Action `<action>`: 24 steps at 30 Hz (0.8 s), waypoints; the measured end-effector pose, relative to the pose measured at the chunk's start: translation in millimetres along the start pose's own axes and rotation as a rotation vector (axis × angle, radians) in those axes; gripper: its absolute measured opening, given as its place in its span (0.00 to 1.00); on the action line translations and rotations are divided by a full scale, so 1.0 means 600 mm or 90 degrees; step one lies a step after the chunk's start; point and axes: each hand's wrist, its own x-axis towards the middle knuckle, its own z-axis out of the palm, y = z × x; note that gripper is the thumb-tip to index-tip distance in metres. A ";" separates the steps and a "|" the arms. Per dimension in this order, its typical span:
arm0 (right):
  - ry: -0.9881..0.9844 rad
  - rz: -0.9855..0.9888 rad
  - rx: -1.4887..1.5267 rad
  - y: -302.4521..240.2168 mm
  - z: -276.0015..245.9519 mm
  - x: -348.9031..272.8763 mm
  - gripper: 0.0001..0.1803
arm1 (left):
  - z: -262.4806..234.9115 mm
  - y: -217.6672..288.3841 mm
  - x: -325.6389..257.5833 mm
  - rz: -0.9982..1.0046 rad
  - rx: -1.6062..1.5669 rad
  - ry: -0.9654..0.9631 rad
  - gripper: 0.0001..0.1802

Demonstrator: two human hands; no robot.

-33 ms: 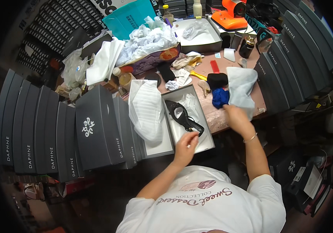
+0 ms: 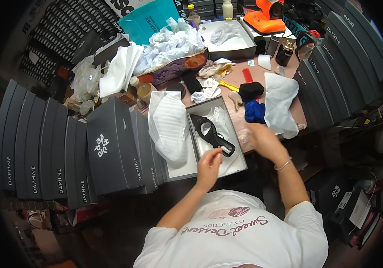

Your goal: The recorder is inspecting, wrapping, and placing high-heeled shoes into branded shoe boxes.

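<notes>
My left grip point(image 2: 209, 167) curls narrow at the near end of the black sandal point(image 2: 214, 139); whether it pinches anything I cannot tell. My right grip point(image 2: 265, 140) hangs near the tabletop point(image 2: 241, 129) edge, fingers blurred, its hold also unclear. The sandal lies in a grey card box point(image 2: 237, 163); I judge it light, stiff in the sole, soft in the thin straps, best held by the sole. Beyond sit crinkled tissue point(image 2: 220, 119), a ribbed white sleeve point(image 2: 169, 127) and a rumpled blue cloth point(image 2: 254, 111).
</notes>
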 end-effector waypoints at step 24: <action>0.139 0.305 0.905 0.012 -0.010 -0.159 0.31 | 0.013 -0.086 0.240 -0.257 -0.071 0.040 0.17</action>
